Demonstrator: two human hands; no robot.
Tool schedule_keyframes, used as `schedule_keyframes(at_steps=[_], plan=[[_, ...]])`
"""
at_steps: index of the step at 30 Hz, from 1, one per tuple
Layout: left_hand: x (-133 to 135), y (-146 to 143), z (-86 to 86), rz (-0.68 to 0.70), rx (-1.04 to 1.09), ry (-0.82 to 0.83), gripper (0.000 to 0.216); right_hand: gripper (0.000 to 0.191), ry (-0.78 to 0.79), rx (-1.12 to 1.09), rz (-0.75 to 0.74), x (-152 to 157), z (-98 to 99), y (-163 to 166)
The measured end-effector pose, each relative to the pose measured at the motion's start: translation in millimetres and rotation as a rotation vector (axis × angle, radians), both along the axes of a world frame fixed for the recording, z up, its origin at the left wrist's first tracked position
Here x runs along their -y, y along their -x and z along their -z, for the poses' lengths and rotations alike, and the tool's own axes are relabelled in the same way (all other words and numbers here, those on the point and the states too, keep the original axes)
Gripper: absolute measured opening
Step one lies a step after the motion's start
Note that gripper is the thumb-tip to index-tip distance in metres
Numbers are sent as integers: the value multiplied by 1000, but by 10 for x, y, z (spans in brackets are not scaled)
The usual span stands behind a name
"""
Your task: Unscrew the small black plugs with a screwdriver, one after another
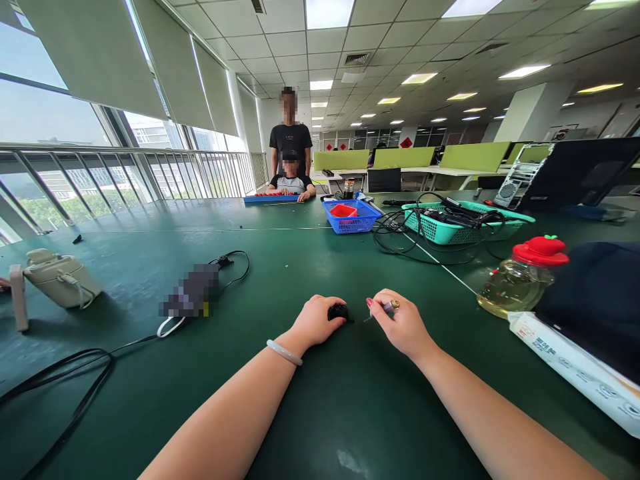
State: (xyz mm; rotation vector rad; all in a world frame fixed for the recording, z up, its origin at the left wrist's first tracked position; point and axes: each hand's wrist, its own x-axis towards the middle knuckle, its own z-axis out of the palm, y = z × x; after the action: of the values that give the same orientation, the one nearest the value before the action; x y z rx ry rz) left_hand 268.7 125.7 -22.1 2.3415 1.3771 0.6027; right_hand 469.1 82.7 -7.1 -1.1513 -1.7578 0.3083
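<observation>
**Screwdriver tip close to a small black part, hands low on the table**

The left hand [316,322] rests on the green table [280,413], its fingers curled around a small black part [338,311] and pinning it to the surface. The right hand [400,325] pinches a thin screwdriver [387,307] between thumb and fingers, with the tip angled down and left toward the part, just beside it. Whether the tip touches the part cannot be told.

Judging by this, the work looks to be in its middle: the part is gripped and the tool is in hand, but nothing shows a screw out or a cover off, and no loose pieces lie near the hands.

To the right stand a bottle [520,279] with a red cap and a white pack [575,367]. Farther off are a blue basket [351,217] and a teal basket [465,223] full of cables. At the far end of the table two people sit and stand, well apart from the hands.
</observation>
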Motion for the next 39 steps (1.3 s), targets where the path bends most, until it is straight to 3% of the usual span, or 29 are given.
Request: schedule_keyframes(at_steps=[9, 16, 23, 31, 35, 39], plan=[[8, 3, 5, 9, -23, -16, 39, 49, 104, -84, 76, -47, 30, -49], [10, 3, 16, 17, -30, -22, 40, 52, 202, -64, -8, -43, 21, -37], [20, -4, -5, 5, -38, -23, 38, 43, 189, 5, -96, -19, 6, -1], [50, -19, -30, -74, -57, -10, 48, 45, 170, -84, -19, 3, -17, -15], [33, -12, -8, -100, -46, -5, 51, 32, 147, -77, -79, 39, -45, -1], [9, 1, 20, -77, -42, -17, 39, 20, 142, -30, -136, 64, -54, 19]])
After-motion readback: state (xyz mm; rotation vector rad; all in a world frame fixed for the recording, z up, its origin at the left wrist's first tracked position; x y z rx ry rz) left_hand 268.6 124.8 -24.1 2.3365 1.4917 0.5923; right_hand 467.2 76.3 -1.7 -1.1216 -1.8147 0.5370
